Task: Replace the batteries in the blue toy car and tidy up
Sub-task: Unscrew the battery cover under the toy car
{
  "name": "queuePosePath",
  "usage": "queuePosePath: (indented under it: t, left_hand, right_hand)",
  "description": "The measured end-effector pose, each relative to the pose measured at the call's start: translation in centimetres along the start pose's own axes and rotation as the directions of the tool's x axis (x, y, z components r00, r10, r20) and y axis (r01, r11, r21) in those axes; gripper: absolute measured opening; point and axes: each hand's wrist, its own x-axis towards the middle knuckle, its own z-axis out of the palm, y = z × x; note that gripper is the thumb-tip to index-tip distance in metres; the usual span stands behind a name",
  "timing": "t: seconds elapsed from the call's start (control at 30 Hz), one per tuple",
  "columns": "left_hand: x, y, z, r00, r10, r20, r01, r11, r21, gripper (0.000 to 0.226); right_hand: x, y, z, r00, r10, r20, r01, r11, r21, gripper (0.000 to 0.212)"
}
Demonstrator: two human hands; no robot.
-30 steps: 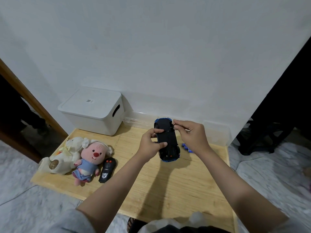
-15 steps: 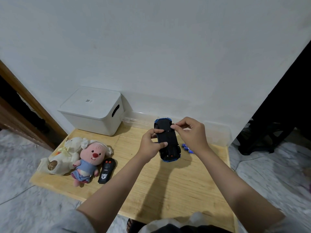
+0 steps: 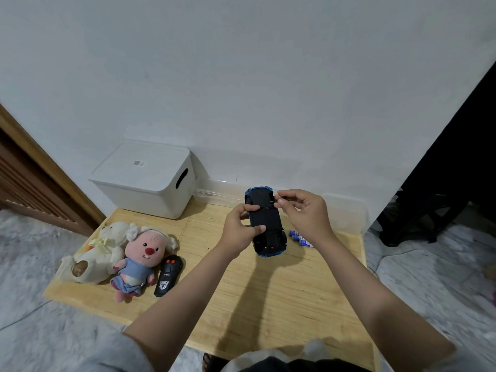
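The blue toy car [image 3: 265, 224] is held upside down above the wooden table [image 3: 268, 296], its black underside facing me. My left hand [image 3: 240, 229] grips the car's left side, thumb and a finger lying across the underside. My right hand [image 3: 304, 214] is at the car's upper right edge with thumb and forefinger pinched together at a small dark part there; I cannot tell what it pinches. Several blue batteries [image 3: 300, 237] lie on the table just right of the car, partly hidden by my right wrist.
A white lidded storage box [image 3: 145, 178] stands at the back left. A clear plastic bin [image 3: 346, 210] lines the wall at the back right. Two plush toys [image 3: 139, 260] and a black remote control [image 3: 169, 275] lie at the table's left.
My right hand has lifted slightly, its thumb and forefinger now pinching at the car's upper right edge. The left hand and the car have barely moved.
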Motion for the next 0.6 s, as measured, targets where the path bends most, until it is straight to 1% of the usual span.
queuePosePath:
  t: [0.1,0.27,0.47,0.6]
  left_hand:
    - [0.08,0.01,0.05,1.0,0.006,-0.001,-0.006,1.0,0.004,0.044]
    - [-0.04,0.15,0.16,1.0,0.011,0.01,-0.011,1.0,0.01,0.044]
    - [-0.29,0.31,0.09,1.0,0.012,0.026,-0.013,1.0,0.011,0.043]
    - [-0.44,0.21,0.21,1.0,0.0,0.017,0.0,1.0,0.006,0.044]
  right_hand:
    - [0.16,-0.08,-0.09,1.0,-0.031,-0.005,0.03,0.999,-0.029,0.015]
    - [0.3,-0.28,-0.06,0.996,-0.076,-0.046,0.072,0.994,-0.081,0.002]
    - [0.58,-0.18,0.06,0.995,-0.056,-0.08,0.049,0.995,-0.09,0.017]
    - [0.58,-0.32,0.19,0.994,-0.069,-0.087,0.064,0.996,-0.063,0.013]
